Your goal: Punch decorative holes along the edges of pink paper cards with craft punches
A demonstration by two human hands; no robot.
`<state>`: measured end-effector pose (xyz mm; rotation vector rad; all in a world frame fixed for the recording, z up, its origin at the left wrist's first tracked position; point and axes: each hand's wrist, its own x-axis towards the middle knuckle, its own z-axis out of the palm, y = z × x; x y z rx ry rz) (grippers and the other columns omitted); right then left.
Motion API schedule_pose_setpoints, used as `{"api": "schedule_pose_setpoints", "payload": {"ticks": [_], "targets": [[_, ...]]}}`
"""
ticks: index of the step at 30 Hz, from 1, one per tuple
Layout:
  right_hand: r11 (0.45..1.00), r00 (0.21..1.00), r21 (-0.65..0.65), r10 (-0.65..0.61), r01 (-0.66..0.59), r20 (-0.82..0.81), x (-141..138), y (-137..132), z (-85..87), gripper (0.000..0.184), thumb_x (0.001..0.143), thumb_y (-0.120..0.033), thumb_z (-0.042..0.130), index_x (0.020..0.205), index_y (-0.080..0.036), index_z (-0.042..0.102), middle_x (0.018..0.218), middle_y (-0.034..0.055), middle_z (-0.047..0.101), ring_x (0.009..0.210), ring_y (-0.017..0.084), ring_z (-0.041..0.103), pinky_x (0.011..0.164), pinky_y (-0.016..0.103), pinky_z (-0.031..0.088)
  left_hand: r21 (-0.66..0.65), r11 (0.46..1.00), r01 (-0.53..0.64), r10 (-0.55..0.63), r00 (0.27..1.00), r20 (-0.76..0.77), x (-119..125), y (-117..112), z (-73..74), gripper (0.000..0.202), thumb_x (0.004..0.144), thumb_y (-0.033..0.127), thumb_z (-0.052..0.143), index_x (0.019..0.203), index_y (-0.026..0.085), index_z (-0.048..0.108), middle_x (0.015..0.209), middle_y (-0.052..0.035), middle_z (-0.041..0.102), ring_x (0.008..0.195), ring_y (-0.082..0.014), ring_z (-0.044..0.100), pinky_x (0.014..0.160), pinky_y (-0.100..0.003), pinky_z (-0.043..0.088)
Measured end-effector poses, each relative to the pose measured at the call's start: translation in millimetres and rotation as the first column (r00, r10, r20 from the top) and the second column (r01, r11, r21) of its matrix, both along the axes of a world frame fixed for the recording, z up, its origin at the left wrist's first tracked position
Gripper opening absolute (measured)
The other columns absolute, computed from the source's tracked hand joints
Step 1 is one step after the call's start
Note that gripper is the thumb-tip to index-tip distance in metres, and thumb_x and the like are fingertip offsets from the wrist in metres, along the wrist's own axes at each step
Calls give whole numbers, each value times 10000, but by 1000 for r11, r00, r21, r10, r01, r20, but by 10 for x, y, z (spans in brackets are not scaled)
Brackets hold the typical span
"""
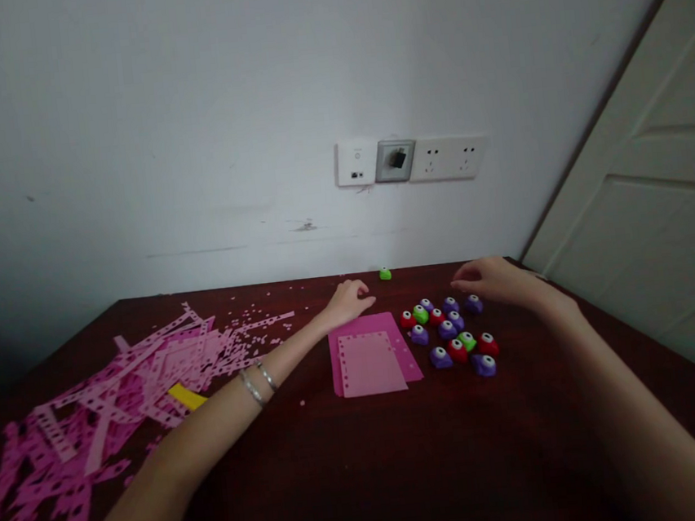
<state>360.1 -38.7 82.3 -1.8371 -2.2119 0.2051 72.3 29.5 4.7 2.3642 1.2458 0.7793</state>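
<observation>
My left hand hovers by the top edge of a stack of pink paper sheets, its fingers curved and apart with nothing between them. The paler top sheet has punched holes along its left side. My right hand hangs at the far right, behind a group of small purple, red and green craft punches with white eye-like tops. Its fingers are loosely bent, with a gap at the tips and nothing visible in them. A purple punch sits just below it. One green punch stands alone at the back edge.
A heap of punched pink paper strips covers the table's left side, with a yellow piece in it. Tiny pink scraps are scattered beside it. Behind the dark red table is a wall with sockets; a white door stands right.
</observation>
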Motion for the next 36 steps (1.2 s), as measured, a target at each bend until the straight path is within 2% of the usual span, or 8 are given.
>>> {"api": "schedule_pose_setpoints", "payload": {"ticks": [6, 9, 12, 15, 18, 23, 29, 36], "targets": [[1000, 998, 14, -14, 13, 67, -135, -54, 39, 270, 783, -376, 512, 852, -182, 687, 765, 64, 694, 665, 182, 618, 585, 267, 440, -50, 992, -114, 108, 988, -108, 394, 735, -63, 289, 727, 310, 618, 935, 111, 646, 865, -93, 665, 759, -192, 597, 671, -276, 427], [1000, 995, 4, 27, -27, 99, -155, -24, 12, 261, 780, -371, 514, 831, -182, 686, 761, 62, 692, 659, 176, 614, 589, 266, 436, -76, 987, -140, 125, 976, -180, 553, 934, -146, 308, 718, 338, 639, 919, 105, 657, 870, -99, 673, 759, -203, 607, 678, -275, 432], [998, 992, -16, 67, -65, 110, -172, -2, -6, 252, 780, -364, 511, 824, -185, 682, 754, 56, 690, 653, 173, 612, 585, 266, 435, -74, 981, -178, 155, 958, -241, 660, 1052, -202, 348, 684, 359, 673, 920, 103, 663, 931, -123, 668, 872, -244, 598, 759, -296, 424], [997, 991, -11, 80, -79, 112, -202, -15, -11, 247, 783, -359, 503, 827, -190, 679, 761, 52, 691, 661, 173, 612, 582, 268, 434, -58, 975, -216, 193, 944, -268, 718, 1110, -235, 393, 657, 395, 691, 950, 133, 664, 1011, -121, 653, 1013, -273, 546, 855, -313, 387], [996, 990, -12, 86, -85, 111, -235, -45, -10, 247, 785, -355, 500, 817, -190, 681, 757, 53, 691, 664, 174, 612, 583, 269, 435, -55, 967, -250, 228, 938, -261, 737, 1126, -272, 400, 676, 426, 667, 1009, 204, 654, 1071, -70, 642, 1072, -253, 511, 893, -303, 361], [995, 991, -21, 100, -99, 89, -237, -49, -14, 248, 786, -343, 495, 824, -189, 686, 763, 56, 693, 668, 172, 614, 590, 267, 444, -87, 954, -287, 265, 943, -202, 726, 1141, -337, 347, 711, 457, 629, 1003, 274, 666, 1022, -13, 670, 1004, -213, 548, 887, -299, 369], [994, 990, -43, 103, -99, 98, -223, -6, -25, 243, 779, -349, 503, 793, -197, 692, 717, 55, 688, 644, 176, 613, 598, 280, 452, -121, 957, -263, 252, 963, -96, 709, 1161, -376, 335, 657, 451, 683, 925, 249, 695, 933, -21, 692, 928, -209, 577, 881, -315, 370], [991, 988, -40, 133, -131, 75, -321, -80, 12, 260, 796, -351, 493, 834, -188, 691, 756, 63, 691, 652, 175, 615, 596, 276, 455, -124, 968, -218, 226, 973, 49, 556, 996, -232, 340, 668, 434, 680, 917, 202, 686, 855, -24, 686, 821, -177, 591, 774, -273, 408]]}}
